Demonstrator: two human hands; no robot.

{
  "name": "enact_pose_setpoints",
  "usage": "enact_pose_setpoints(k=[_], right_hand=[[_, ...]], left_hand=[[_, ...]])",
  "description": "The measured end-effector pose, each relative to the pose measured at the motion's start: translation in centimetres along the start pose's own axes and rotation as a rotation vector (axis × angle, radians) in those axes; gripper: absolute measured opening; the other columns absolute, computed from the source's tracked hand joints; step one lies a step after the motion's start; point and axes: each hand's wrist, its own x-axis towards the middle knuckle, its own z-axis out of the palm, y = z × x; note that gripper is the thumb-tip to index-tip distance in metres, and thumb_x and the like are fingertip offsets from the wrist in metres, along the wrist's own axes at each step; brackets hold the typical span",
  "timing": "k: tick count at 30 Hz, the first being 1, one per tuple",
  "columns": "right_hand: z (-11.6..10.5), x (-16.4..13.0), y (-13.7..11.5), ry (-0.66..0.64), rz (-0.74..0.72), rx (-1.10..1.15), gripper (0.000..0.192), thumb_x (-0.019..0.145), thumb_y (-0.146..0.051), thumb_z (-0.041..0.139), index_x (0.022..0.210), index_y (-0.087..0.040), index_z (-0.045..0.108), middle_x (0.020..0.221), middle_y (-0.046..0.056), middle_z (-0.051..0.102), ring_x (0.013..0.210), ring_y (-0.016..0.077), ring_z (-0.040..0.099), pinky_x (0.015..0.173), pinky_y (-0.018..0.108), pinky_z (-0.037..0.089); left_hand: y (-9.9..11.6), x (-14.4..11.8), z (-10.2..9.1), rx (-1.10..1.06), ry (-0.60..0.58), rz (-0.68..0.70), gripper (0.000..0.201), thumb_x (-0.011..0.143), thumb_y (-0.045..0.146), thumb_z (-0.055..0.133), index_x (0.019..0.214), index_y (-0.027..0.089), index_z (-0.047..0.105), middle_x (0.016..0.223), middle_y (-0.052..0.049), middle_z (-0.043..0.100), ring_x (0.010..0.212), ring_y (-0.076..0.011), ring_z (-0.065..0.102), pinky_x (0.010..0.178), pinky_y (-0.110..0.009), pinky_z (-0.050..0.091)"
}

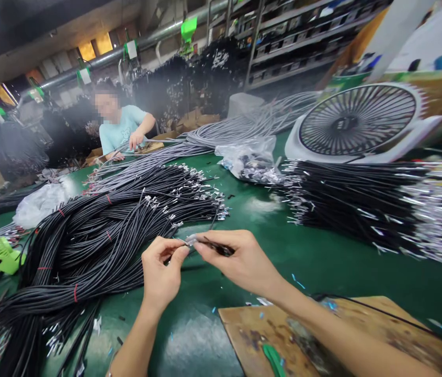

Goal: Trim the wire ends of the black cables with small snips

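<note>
My left hand [161, 269] is closed in a pinch, thumb against forefinger, at the end of a thin dark cable whose tip is too small to make out. Facing it, my right hand [240, 256] pinches a small whitish connector-like piece [191, 239]; a dark object, partly hidden, shows between its fingers and palm. The fingertips of both hands almost meet above the green table. Just left of them lies a large bundle of black cables [119, 235] with stripped white ends, tied in places with red bands.
At right, cut black cable lengths [346, 199] lie before a white fan [358, 123]. A plastic bag of small parts [250, 159] and grey cables [244, 123] are farther back. A stained board [252, 330] is near me. Across the table sits a person [124, 128].
</note>
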Motion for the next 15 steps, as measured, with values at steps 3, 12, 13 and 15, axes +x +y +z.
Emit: enact_pose_setpoints(k=[3,12,13,15], right_hand=[[-0.1,0.1,0.4,-0.044,0.024,-0.03,0.025,0.076,-0.018,0.047,0.062,-0.014,0.068,0.051,0.001,0.06,0.044,0.0109,0.049,0.042,0.021,0.038],[-0.9,0.6,1.5,0.008,-0.223,-0.093,0.023,0.084,-0.014,0.046,0.086,-0.015,0.068,0.068,0.004,0.062,0.058,0.0126,0.055,0.051,0.023,0.043],[-1.0,0.6,1.4,0.044,-0.181,-0.114,0.02,0.084,-0.016,0.048,0.088,-0.015,0.067,0.07,0.004,0.061,0.058,0.0128,0.055,0.051,0.023,0.043],[-1.1,0.6,1.3,0.045,-0.15,-0.154,0.015,0.083,-0.021,0.054,0.088,-0.015,0.066,0.072,0.004,0.059,0.06,0.0131,0.054,0.051,0.023,0.044]], left_hand=[[0.5,-0.1,-0.2,0.077,-0.101,0.07,0.024,0.079,0.03,0.056,0.063,0.015,0.066,0.062,-0.001,0.055,0.057,-0.0111,0.049,0.05,-0.02,0.036],[1.5,0.0,-0.9,0.096,-0.239,-0.179,0.037,0.082,0.039,0.048,0.058,0.014,0.06,0.048,0.003,0.041,0.044,-0.0083,0.033,0.042,-0.019,0.023],[1.4,0.0,-0.7,0.12,-0.184,-0.155,0.033,0.082,0.036,0.049,0.061,0.014,0.062,0.05,0.002,0.045,0.046,-0.0088,0.036,0.042,-0.019,0.026],[1.3,-0.1,-0.3,0.157,-0.133,-0.11,0.027,0.081,0.031,0.05,0.068,0.014,0.066,0.056,0.0,0.053,0.05,-0.0103,0.043,0.045,-0.019,0.03]])
